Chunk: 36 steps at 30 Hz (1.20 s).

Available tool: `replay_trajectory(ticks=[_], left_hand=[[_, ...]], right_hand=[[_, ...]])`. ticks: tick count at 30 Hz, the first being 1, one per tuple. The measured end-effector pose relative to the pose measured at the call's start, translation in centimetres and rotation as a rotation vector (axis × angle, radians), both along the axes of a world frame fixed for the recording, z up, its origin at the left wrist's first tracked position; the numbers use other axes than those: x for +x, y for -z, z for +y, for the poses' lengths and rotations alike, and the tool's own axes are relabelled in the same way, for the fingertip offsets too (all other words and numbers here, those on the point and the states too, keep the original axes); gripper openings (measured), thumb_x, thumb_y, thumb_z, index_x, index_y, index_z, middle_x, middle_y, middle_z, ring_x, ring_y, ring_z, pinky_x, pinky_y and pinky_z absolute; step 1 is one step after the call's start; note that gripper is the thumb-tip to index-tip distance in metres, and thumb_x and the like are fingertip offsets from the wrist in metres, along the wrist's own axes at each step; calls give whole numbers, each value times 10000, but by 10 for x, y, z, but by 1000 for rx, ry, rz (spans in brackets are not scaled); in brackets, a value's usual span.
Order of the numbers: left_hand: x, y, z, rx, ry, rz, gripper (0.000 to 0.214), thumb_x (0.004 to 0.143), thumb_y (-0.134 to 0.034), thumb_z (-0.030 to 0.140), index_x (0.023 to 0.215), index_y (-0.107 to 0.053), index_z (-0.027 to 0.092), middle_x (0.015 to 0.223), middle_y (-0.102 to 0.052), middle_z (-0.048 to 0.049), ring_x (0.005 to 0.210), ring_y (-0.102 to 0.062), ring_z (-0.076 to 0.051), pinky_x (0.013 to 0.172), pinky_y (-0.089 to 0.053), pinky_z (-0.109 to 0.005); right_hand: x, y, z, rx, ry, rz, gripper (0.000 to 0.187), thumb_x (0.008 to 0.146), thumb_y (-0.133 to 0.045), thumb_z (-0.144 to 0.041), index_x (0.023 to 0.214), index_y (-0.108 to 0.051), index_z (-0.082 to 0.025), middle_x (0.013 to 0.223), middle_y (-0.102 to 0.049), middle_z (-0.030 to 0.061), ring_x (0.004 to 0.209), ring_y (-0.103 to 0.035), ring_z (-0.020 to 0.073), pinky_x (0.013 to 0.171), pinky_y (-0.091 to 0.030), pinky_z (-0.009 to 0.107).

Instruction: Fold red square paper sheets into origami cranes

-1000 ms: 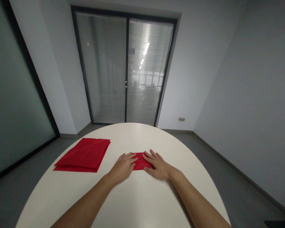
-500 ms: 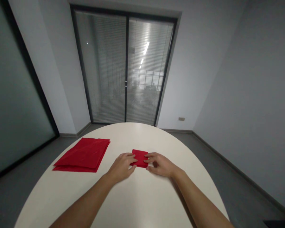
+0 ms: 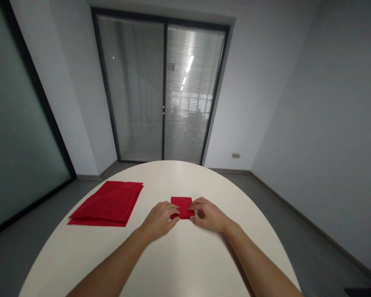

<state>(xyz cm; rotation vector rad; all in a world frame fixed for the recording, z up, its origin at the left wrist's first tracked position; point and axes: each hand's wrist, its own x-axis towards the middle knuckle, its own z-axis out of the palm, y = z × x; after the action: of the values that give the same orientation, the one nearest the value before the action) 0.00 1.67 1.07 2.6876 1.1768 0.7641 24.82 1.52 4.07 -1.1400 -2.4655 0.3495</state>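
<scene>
Between my hands lies a small red square [image 3: 181, 202], a sheet folded into layers; whether it is paper or cloth I cannot tell. My left hand [image 3: 162, 218] grips its left side, fingertips on top and thumb at the near left corner. On the opposite side, the fingers of my right hand [image 3: 208, 214] press the right edge, with the thumb by the near right corner. The fingers cover parts of both side edges. Off to the left rests a larger folded red sheet [image 3: 108, 202], its layers showing along the near and right edges; neither hand touches it.
A round cream-coloured table [image 3: 179, 260] carries both red pieces. Beyond its far edge stands a glass door [image 3: 136, 90] with blinds and dark frames. Grey walls rise on either side.
The small red square has turned slightly and now sits straighter. The fingers of both hands have shifted a little along its edges. The larger red sheet lies as before.
</scene>
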Motion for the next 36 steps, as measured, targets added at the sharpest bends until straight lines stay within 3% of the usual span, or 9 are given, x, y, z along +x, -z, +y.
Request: replay_trajectory(ticks=[12, 18, 26, 31, 36], left_hand=[[3, -4, -2, 2, -39, 29, 196, 925, -546, 224, 1006, -725, 223, 969, -748, -50, 919, -649, -229, 867, -480, -373], [3, -6, -5, 21, -11, -10, 139, 874, -617, 283, 962, -696, 210, 1019, -722, -66, 1012, -633, -250, 977, -451, -396], [4, -6, -6, 10, -4, 18, 169, 867, -603, 245, 1020, -666, 212, 1061, -701, -59, 985, -636, -237, 930, -466, -370], [4, -6, -6, 15, -11, 20, 189, 867, -597, 241, 1037, -672, 206, 1083, -711, -62, 1002, -634, -249, 958, -458, -405], [3, -3, -4, 23, 12, 8, 277, 801, -590, 135, 1054, -678, 210, 1152, -704, -64, 1091, -606, -251, 1010, -442, -405]], right_hand=[[-5, 0, -2, -17, -13, -12, 269, 916, -549, -249, 1103, -741, -229, 1019, -738, 57, 988, -617, 222, 893, -467, 319], [-6, 0, 0, 13, 8, -62, 277, 929, -488, -201, 1015, -751, -209, 995, -752, 60, 968, -628, 221, 896, -465, 325], [-8, 3, 1, 33, 66, -49, 279, 805, -505, -80, 938, -724, -191, 940, -730, 62, 928, -627, 203, 851, -466, 288], [-10, 1, -1, 10, 66, -33, 196, 812, -541, -113, 885, -703, -196, 897, -710, 53, 872, -625, 192, 819, -463, 280], [-9, -4, -5, 11, 40, -51, 152, 833, -577, -180, 900, -710, -209, 901, -720, 42, 895, -625, 201, 820, -456, 285]])
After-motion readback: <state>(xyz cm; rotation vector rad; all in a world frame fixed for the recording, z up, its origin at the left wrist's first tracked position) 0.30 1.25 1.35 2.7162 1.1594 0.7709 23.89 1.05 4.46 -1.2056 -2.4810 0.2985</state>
